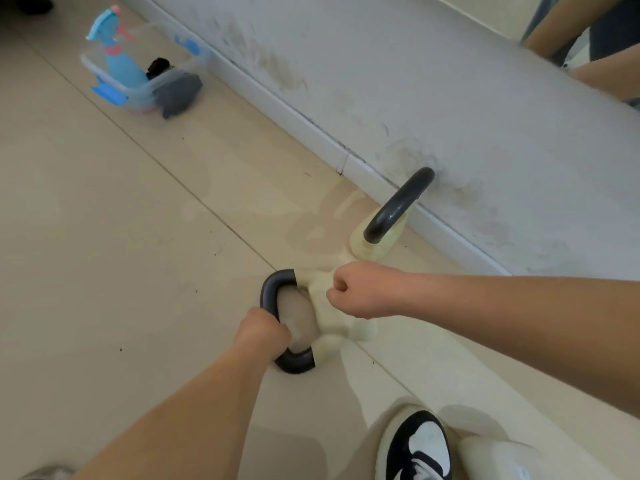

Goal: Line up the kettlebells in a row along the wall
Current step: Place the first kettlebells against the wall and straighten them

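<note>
A cream kettlebell [332,318] with a black handle [273,289] lies tipped on the tiled floor in the middle of the view. My left hand [261,329] is shut around its handle. My right hand [349,292] is a closed fist resting on the bell's cream body. A second cream kettlebell [372,245] stands upright against the wall's baseboard, just beyond my right hand, its black handle [398,206] pointing up. A third cream rounded body [495,455] shows at the bottom right beside my shoe; its handle is out of view.
A scuffed white wall [381,81] with a baseboard runs diagonally from top left to right. A clear plastic bin [114,81] with a blue spray bottle [117,53] and dark cloths sits by the wall at top left. My black-and-white shoe [415,445] is at the bottom.
</note>
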Demonstrator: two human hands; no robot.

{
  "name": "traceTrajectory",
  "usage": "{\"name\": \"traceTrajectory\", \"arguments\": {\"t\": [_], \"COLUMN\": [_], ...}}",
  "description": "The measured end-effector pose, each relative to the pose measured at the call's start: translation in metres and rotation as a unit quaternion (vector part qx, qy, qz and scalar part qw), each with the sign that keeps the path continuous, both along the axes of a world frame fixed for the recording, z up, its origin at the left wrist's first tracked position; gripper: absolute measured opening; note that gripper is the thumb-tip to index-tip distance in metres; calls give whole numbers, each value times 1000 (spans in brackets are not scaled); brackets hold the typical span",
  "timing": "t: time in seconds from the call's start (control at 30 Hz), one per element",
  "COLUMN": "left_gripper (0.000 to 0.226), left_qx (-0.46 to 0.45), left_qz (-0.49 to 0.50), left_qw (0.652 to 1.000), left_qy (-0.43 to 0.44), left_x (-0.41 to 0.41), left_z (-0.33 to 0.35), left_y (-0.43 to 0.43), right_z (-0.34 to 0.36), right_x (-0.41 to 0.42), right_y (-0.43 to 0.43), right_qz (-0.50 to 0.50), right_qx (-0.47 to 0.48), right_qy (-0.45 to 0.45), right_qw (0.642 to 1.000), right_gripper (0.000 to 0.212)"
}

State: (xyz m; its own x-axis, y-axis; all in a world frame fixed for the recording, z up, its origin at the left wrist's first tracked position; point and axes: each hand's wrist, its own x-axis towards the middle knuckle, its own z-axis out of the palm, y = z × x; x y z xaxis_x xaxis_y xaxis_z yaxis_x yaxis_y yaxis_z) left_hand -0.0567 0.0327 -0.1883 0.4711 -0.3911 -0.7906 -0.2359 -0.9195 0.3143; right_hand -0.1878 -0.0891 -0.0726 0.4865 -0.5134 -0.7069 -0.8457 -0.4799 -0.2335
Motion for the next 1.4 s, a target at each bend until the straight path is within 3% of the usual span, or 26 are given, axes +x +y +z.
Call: {"name": "traceTrajectory", "arguments": {"t": [0.17, 0.3, 0.43, 0.57, 0.7, 0.83, 1.0, 1.13, 1.2, 1.3, 1.4], "left_gripper": [48, 47, 46, 30, 31, 30, 37, 28, 26, 25, 22], "left_qx": [2, -7, -2, -10, -18, -25, -82, -152, -185, -227, -271], "left_qz": [18, 20, 45, 44, 49, 92, 140, 129, 148, 149, 118], "left_qw": [1000, 1000, 999, 999, 998, 995, 985, 980, 971, 962, 955], "left_qy": [-20, -21, 8, 21, 23, 38, 54, 11, 17, 32, 30], "left_x": [1, 3, 6, 4, -8, -18, -21, -24, -31, -50, -71], "left_z": [-6, -16, -19, -23, -20, -13, -4, 16, 29, 48, 63], "left_y": [-4, 0, 0, 6, 16, 23, 23, 18, 14, 10, 1], "right_z": [-56, -82, -86, -81, -79, -79, -73, -78, -84, -84, -76], "right_x": [5, 6, 8, 0, -12, -14, -25, -31, -34, -40, -40], "right_y": [19, 26, 24, 23, 27, 32, 12, 5, 8, 0, -1], "right_qz": [-57, -96, -157, -285, -297, -264, -295, -183, -196, -293, -350], "right_qx": [27, 68, 80, 151, 163, 118, -85, -91, -60, -76, -105], "right_qy": [-70, -93, -113, -155, -169, -183, -207, -74, -74, -156, -247], "right_qw": [996, 989, 978, 934, 925, 940, 929, 976, 976, 940, 897], "right_gripper": [15, 5, 13, 18, 20, 22, 48, 61, 68, 55, 24]}}
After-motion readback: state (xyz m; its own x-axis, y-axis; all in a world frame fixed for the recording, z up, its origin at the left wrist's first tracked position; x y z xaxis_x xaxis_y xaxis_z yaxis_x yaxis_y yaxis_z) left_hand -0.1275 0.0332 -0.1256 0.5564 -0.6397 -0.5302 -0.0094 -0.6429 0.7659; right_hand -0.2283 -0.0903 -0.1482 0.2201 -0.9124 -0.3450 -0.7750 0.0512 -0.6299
